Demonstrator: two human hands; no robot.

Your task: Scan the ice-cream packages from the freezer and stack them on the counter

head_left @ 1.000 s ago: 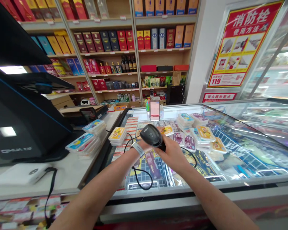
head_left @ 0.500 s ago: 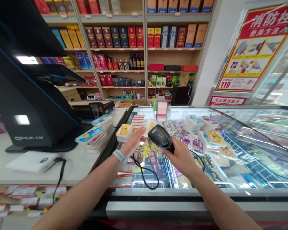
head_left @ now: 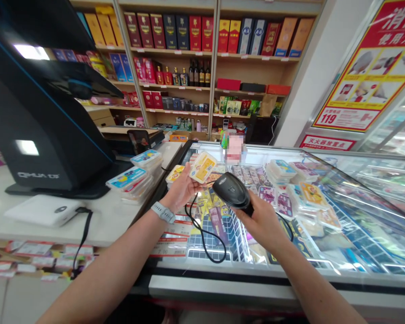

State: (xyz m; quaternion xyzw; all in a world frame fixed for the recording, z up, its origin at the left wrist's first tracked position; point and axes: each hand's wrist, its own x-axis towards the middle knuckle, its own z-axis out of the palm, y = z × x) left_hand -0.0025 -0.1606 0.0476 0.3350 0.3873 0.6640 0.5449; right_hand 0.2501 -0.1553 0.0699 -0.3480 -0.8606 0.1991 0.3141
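My left hand [head_left: 183, 191], with a pale watch at the wrist, is closed on a clear plastic tub with a yellow label [head_left: 204, 168], tilted above the freezer's glass top. Wrapped in my right hand [head_left: 261, 220] is a black barcode scanner [head_left: 232, 191], its head pointing up and left, close to the tub. The scanner's black cable [head_left: 202, 238] loops down over the glass. Behind my left hand sits another yellow-labelled tub [head_left: 174, 173], partly hidden by the fingers.
Stacked tubs with blue lids [head_left: 127, 179] stand on the left counter beside a black checkout terminal [head_left: 54, 117] and a white box [head_left: 43, 210]. More tubs [head_left: 305, 195] are piled on the freezer glass [head_left: 327, 252] at right. Shelves of boxed bottles [head_left: 170, 31] line the back.
My left hand has turned and lifted the tub, so its yellow label now shows more fully. The scanner stays in my right hand. The view has tipped downward.
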